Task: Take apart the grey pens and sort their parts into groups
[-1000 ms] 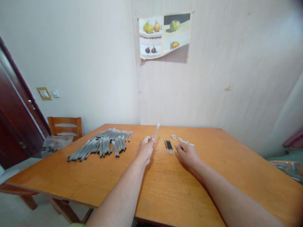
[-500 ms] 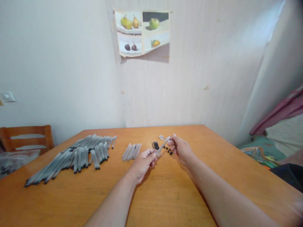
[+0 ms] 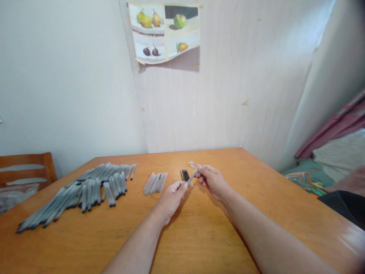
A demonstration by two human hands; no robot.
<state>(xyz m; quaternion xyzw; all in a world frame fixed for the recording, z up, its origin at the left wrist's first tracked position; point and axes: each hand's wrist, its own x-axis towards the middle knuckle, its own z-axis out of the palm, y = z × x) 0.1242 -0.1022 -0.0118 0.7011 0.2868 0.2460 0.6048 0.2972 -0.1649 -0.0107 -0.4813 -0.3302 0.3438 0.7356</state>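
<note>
Slim pale pen barrel [image 3: 192,177] held above the table [image 3: 188,236], slanting up and away from your left hand [image 3: 172,198] to your right hand [image 3: 211,179]. Left thumb and forefinger pinch its near end. Right thumb and fingers are closed together at its far end; whether they also grip a small part there, you cannot tell, as the fingers cover it.

Just beyond the barrel: a row of dark refills [image 3: 184,175], partly hidden by it. Behind those, near your right fingertips, a few small whitish pieces [image 3: 191,164], too small to make out.

Left of the refills, a neat batch of clear tubes [image 3: 155,183] lies side by side. Farther left, a large spread of grey pens [image 3: 89,190], black ends mostly toward you.

Outward: wooden chair [image 3: 48,169] at the left, fruit pictures [image 3: 165,34] on the wall, pink cloth [image 3: 339,120] and a dark object [image 3: 342,205] at the right.
</note>
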